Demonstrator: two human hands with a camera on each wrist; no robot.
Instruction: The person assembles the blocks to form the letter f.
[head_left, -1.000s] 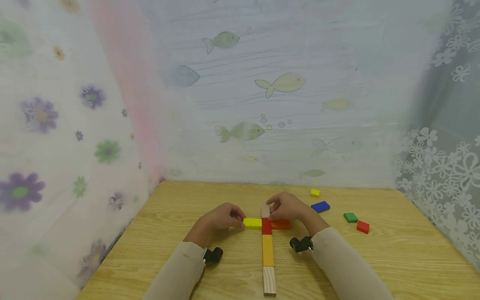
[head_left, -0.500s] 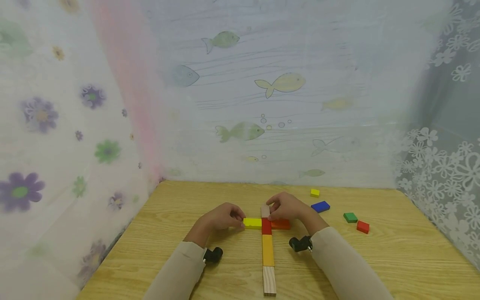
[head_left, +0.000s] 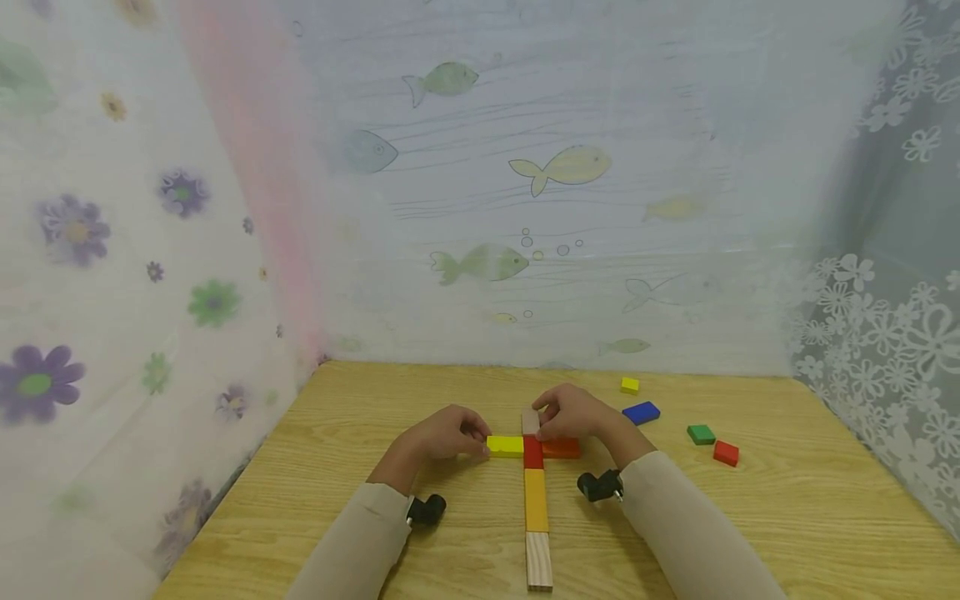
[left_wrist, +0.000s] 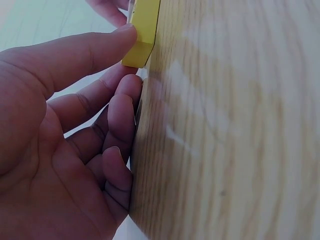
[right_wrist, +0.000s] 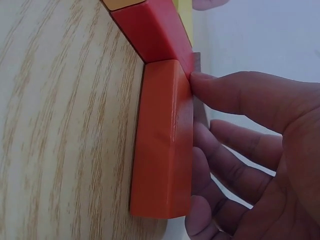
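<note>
Wooden blocks form a cross on the table. My left hand (head_left: 448, 435) pinches the outer end of the yellow block (head_left: 505, 447), the cross's left arm; in the left wrist view the thumb lies on one side of that yellow block (left_wrist: 146, 25). At the top, my right hand (head_left: 576, 414) holds the plain wood block (head_left: 530, 422) between thumb and fingers. The right arm is an orange block (right_wrist: 162, 145), partly behind that hand in the head view. A red block (head_left: 533, 453) sits at the crossing. Below it run an amber block (head_left: 536, 500) and a striped wood block (head_left: 538, 561).
Loose on the table's right side lie a small yellow block (head_left: 630, 386), a blue block (head_left: 641, 413), a green block (head_left: 701, 435) and a small red block (head_left: 726, 453). Printed curtains (head_left: 480, 208) hang behind the wood-grain table (head_left: 375, 392) and at its sides.
Almost nothing differs. Both hands stay at the same blocks, and the cross keeps its shape; the right wrist shifts very slightly to the left.
</note>
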